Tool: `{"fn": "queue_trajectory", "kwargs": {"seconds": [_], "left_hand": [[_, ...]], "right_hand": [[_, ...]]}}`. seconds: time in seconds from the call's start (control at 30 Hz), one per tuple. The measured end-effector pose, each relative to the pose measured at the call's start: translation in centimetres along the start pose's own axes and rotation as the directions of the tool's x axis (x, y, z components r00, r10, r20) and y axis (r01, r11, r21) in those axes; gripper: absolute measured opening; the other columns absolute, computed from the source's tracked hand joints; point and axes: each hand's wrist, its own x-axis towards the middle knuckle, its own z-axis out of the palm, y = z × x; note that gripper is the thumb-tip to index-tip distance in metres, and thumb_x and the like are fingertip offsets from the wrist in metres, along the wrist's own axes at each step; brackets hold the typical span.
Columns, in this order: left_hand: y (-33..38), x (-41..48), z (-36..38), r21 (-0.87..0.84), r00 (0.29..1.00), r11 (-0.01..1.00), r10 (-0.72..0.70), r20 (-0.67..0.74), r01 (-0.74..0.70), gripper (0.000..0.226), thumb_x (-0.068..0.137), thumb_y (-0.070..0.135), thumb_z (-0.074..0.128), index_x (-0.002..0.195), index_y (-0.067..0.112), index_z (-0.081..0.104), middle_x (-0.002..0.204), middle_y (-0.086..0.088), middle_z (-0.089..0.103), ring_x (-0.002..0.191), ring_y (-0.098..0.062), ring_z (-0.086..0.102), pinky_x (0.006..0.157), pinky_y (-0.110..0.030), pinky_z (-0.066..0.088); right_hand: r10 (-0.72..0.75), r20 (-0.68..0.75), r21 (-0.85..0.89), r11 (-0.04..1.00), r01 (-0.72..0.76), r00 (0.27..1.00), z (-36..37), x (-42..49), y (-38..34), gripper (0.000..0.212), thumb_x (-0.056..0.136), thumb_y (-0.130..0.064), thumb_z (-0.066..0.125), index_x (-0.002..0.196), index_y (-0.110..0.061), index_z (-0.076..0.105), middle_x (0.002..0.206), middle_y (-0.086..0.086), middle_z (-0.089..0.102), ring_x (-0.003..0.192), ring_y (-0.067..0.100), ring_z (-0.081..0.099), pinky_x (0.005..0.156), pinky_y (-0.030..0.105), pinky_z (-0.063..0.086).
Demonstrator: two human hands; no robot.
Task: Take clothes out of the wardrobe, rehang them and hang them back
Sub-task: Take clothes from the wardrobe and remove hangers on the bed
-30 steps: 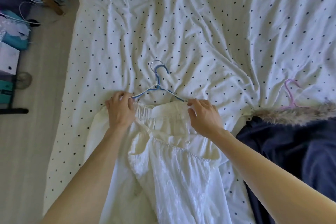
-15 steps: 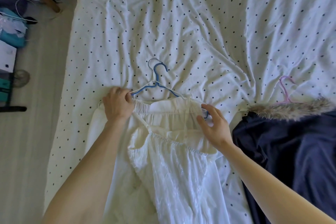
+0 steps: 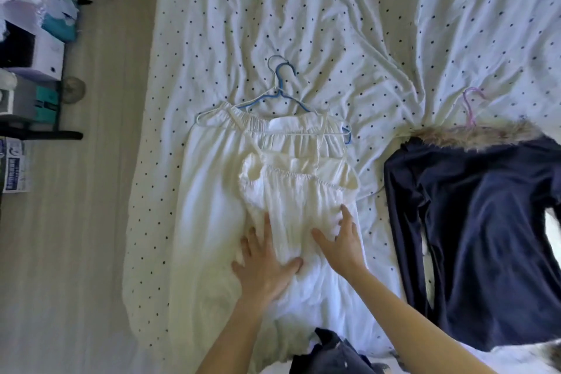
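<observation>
Left hand (image 3: 267, 266) and right hand (image 3: 343, 244) press flat, fingers spread, on the white dress (image 3: 303, 191) at frame centre. It lies lengthwise up the bed (image 3: 334, 24), with its blue hanger (image 3: 280, 90) hook pointing toward the top edge.
</observation>
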Motion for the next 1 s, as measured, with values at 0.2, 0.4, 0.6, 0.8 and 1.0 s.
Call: {"fn": "queue_trajectory", "kwargs": {"seconds": [0.2, 0.4, 0.6, 0.8, 1.0], "left_hand": [[-3.5, 0.6, -2.0, -0.025, 0.982, 0.998, 0.056, 0.179, -0.052, 0.070, 0.097, 0.049, 0.046, 0.157, 0.043, 0.010, 0.141, -0.010, 0.055, 0.117, -0.034, 0.060, 0.096, -0.039, 0.048], [-5.7, -0.2, -5.2, 0.032, 0.997, 0.998, 0.056, 0.051, -0.058, 0.059, 0.102, 0.042, 0.039, 0.156, 0.042, 0.014, 0.159, -0.008, 0.027, 0.143, -0.033, 0.032, 0.113, -0.052, 0.032], [2.3, -5.0, -8.1, 0.251, 0.978, 0.945, 0.198, 0.070, -0.210, 0.065, 0.102, 0.050, 0.035, 0.159, 0.029, 0.012, 0.167, -0.002, 0.002, 0.153, -0.027, 0.006, 0.120, -0.056, 0.012], [15.8, -16.1, -8.8, 0.418, 0.816, 0.729, 0.576, 0.056, -0.543, 0.060, 0.102, 0.044, 0.036, 0.157, 0.028, 0.019, 0.167, -0.005, 0.005, 0.153, -0.025, 0.000, 0.121, -0.057, 0.006], [31.0, -31.1, -5.3, 0.546, 0.462, 0.349, 0.883, 0.082, -0.762, 0.060, 0.102, 0.047, 0.034, 0.158, 0.032, 0.018, 0.166, -0.002, 0.010, 0.153, -0.021, 0.002, 0.122, -0.052, 0.010]], "right_hand": [[-0.075, 0.167, -0.033, 0.996, 0.082, 0.983, 1.5, -2.0, -1.1, 0.074, 0.098, -0.033, 0.061, 0.159, -0.028, 0.019, 0.111, -0.001, 0.059, 0.093, 0.023, 0.064, 0.085, 0.036, 0.055], [-0.175, 0.342, -0.448, 0.833, 0.324, 0.923, 0.1, -4.7, -0.6, 0.068, 0.101, -0.051, 0.046, 0.160, -0.033, 0.016, 0.168, -0.004, 0.005, 0.151, 0.028, 0.016, 0.119, 0.044, 0.026], [-0.335, 0.192, -0.456, 0.802, 0.386, 0.922, -7.9, -10.5, 0.1, 0.056, 0.105, -0.043, 0.042, 0.158, -0.032, 0.027, 0.166, -0.004, 0.020, 0.154, 0.016, 0.013, 0.123, 0.038, 0.020], [-0.546, -0.217, -0.510, 0.770, 0.383, 0.809, -21.2, -22.6, 4.8, 0.045, 0.103, -0.039, 0.050, 0.147, -0.030, 0.050, 0.156, -0.004, 0.043, 0.152, 0.018, 0.023, 0.123, 0.043, 0.024], [-0.487, -0.702, -0.436, 0.871, 0.226, 0.520, -33.7, -37.4, 15.7, 0.038, 0.097, -0.034, 0.060, 0.134, -0.027, 0.065, 0.144, -0.004, 0.057, 0.145, 0.023, 0.039, 0.114, 0.050, 0.039]]}}
